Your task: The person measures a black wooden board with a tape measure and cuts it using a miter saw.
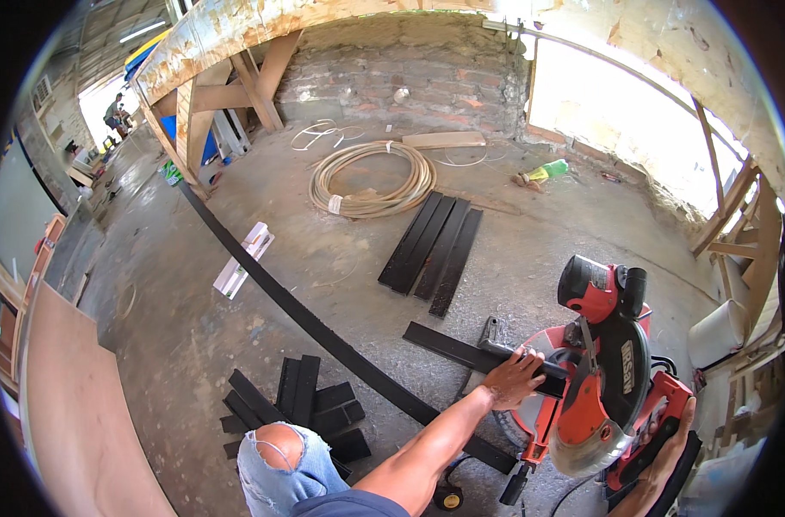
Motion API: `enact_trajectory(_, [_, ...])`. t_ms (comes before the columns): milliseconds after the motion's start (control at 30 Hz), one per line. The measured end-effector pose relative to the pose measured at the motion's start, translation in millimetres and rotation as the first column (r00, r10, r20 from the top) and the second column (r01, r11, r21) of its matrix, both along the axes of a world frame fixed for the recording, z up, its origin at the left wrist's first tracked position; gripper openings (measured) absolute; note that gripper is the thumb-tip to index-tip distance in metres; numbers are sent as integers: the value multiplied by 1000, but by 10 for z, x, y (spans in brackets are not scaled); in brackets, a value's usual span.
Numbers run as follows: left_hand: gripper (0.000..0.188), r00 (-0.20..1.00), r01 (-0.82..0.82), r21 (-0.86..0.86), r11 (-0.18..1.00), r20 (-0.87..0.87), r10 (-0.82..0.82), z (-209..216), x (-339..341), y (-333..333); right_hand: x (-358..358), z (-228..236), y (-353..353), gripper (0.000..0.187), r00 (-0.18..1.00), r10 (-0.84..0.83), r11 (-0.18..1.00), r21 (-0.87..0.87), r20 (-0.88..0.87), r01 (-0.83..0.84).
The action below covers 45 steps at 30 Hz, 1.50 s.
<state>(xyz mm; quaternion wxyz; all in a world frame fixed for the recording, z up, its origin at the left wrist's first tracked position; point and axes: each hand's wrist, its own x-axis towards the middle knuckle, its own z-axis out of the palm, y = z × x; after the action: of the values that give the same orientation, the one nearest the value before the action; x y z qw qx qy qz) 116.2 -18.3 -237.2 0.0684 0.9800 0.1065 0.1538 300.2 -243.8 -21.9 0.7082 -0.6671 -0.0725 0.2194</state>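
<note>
A red and black miter saw stands on the concrete floor at the right, its clear blade guard toward me. My right hand is closed around the saw's red and black handle; part of its fingers is hidden. At the saw's fence, my left hand is closed over a short black strip, which runs out to the left of the saw table. Beside that hand rises a metal clamp. A long black strip stretches from near the saw to the far left.
Several cut black strips lie ahead, and more pieces are heaped by my knee. A coiled hose, a green bottle, a white box and a tape measure rest on the floor. Plywood stands left.
</note>
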Motion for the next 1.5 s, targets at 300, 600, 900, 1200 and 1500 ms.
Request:
enact_trajectory(300, [46, 1000, -7, 22, 1000, 7, 7, 26, -25, 13, -41, 19, 29, 62, 999, -15, 1000, 5, 31, 15])
enact_trajectory(600, [46, 1000, -4, 11, 1000, 4, 4, -16, -12, 11, -37, 2, 20, 59, 999, -35, 999, 9, 25, 34])
enact_trajectory(900, [47, 1000, -4, 15, 1000, 23, 3, 4, -19, 12, -37, -1, 14, 60, 999, 5, 1000, 24, 36, -6])
enact_trajectory(1200, [46, 1000, 6, 2, 1000, 8, -6, 37, -19, 18, -9, -9, -10, 60, 999, 40, 999, 28, 36, -41])
enact_trajectory(1500, [45, 1000, 2, 4, 1000, -15, -2, 52, -29, 21, -42, -16, 4, 60, 999, 23, 999, 47, 37, -25])
